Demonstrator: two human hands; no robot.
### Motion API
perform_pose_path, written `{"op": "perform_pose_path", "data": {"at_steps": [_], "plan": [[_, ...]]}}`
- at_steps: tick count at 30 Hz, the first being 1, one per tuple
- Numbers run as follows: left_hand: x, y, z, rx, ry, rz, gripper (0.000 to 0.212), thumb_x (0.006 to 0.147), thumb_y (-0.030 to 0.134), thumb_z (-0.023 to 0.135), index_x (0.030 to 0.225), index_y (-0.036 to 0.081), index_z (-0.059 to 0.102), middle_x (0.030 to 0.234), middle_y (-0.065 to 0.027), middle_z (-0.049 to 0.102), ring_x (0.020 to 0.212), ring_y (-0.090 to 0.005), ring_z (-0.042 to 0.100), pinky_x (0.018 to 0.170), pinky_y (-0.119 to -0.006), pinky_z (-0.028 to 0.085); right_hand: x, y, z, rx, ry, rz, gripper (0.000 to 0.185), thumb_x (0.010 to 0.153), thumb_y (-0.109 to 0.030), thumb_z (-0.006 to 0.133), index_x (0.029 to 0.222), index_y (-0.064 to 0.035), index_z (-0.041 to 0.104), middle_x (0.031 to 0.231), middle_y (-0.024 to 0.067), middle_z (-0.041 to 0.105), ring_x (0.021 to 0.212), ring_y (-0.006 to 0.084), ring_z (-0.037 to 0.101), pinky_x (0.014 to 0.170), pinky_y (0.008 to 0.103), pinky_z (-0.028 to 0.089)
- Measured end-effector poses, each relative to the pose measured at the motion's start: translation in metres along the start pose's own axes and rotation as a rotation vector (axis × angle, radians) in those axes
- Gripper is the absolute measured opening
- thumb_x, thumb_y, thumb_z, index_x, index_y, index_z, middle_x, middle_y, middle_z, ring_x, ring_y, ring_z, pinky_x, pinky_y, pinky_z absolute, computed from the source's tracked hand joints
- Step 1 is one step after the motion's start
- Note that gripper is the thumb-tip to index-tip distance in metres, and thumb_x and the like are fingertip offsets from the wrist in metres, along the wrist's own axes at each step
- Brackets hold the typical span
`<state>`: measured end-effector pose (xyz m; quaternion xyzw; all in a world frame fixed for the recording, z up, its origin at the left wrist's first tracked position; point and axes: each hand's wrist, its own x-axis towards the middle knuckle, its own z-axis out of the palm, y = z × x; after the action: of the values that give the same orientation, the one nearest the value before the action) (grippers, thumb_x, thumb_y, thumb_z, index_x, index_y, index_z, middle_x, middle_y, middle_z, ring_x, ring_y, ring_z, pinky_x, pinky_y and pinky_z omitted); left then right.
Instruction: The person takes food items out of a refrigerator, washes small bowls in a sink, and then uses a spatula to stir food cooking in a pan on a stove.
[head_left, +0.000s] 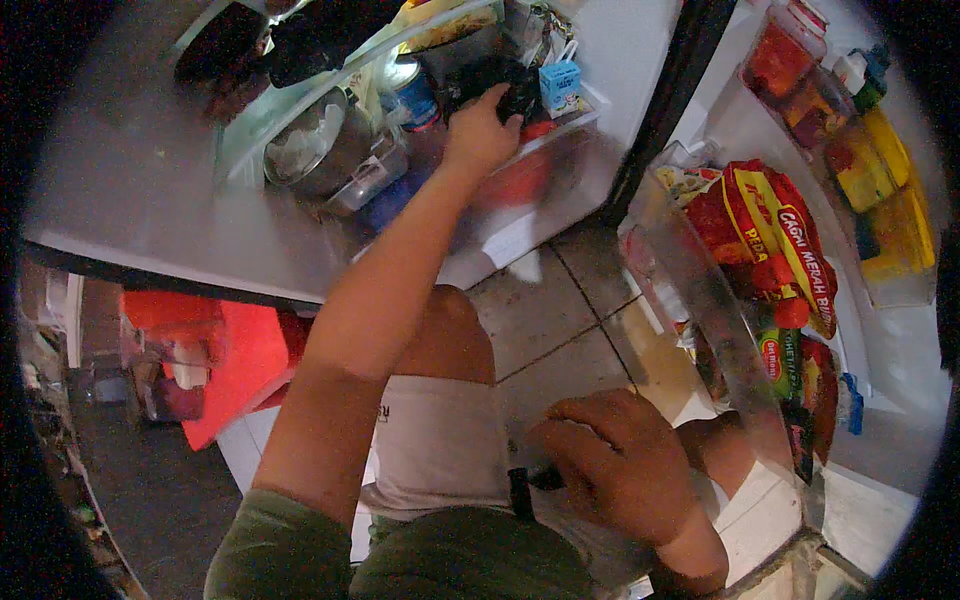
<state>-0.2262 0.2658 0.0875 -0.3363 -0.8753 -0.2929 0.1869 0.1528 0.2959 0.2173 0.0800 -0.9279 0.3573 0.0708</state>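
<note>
My left hand (484, 135) reaches into an open refrigerator and grips a black plastic bag (487, 79) on the lower shelf. Its fingertips are partly lost against the dark plastic. Just left of the bag stands a blue can (412, 94); a small light-blue drink carton (560, 88) stands to its right. Further left, a metal pot (307, 142) sits beside a clear plastic container (367, 180). Over my lap, my right hand (615, 465) is curled with its fingers closed, and nothing shows in it.
The open refrigerator door on the right carries a clear lower bin (712, 285) with red packets (780, 232) and a green pouch (772, 367). Above are jars (787, 52) and yellow containers (870, 165). A clear drawer front (555, 172) lies beneath my left wrist. Floor tiles (555, 315) show between.
</note>
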Motion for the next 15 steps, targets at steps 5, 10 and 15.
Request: {"op": "perform_pose_path", "data": {"at_steps": [5, 10, 15], "plan": [[-0.071, 0.017, -0.073, -0.656, 0.032, -0.419, 0.029, 0.088, 0.022, 0.065, 0.114, 0.01, 0.06, 0.1, -0.0117, 0.062, 0.084, -0.0264, 0.064, 0.072, -0.038, 0.053, -0.002, 0.008, -0.007, -0.037, 0.107, 0.005, 0.035, 0.067, -0.004, 0.071, 0.101, -0.0118, 0.065, 0.101, 0.0068, 0.063, 0.087, 0.028, 0.061, 0.073, 0.039, 0.051], [-0.132, -0.018, -0.141, -1.307, 0.32, -0.917, 0.019, 0.09, 0.022, 0.064, 0.099, 0.01, 0.052, 0.088, -0.0032, 0.056, 0.076, -0.0216, 0.062, 0.062, -0.035, 0.049, -0.007, 0.009, -0.015, -0.009, 0.092, -0.009, 0.034, 0.068, -0.004, 0.071, 0.101, -0.0114, 0.065, 0.101, 0.0069, 0.063, 0.085, 0.0267, 0.062, 0.073, 0.0378, 0.051], [-0.146, 0.027, -0.168, -1.352, 0.127, -0.845, 0.012, 0.09, 0.008, 0.06, 0.098, 0.009, 0.051, 0.085, -0.0034, 0.056, 0.072, -0.0184, 0.06, 0.063, -0.031, 0.047, -0.006, -0.001, -0.033, -0.05, 0.141, -0.04, 0.035, 0.067, -0.003, 0.072, 0.101, -0.0109, 0.066, 0.1, 0.007, 0.063, 0.084, 0.0257, 0.063, 0.07, 0.0364, 0.051]]}}
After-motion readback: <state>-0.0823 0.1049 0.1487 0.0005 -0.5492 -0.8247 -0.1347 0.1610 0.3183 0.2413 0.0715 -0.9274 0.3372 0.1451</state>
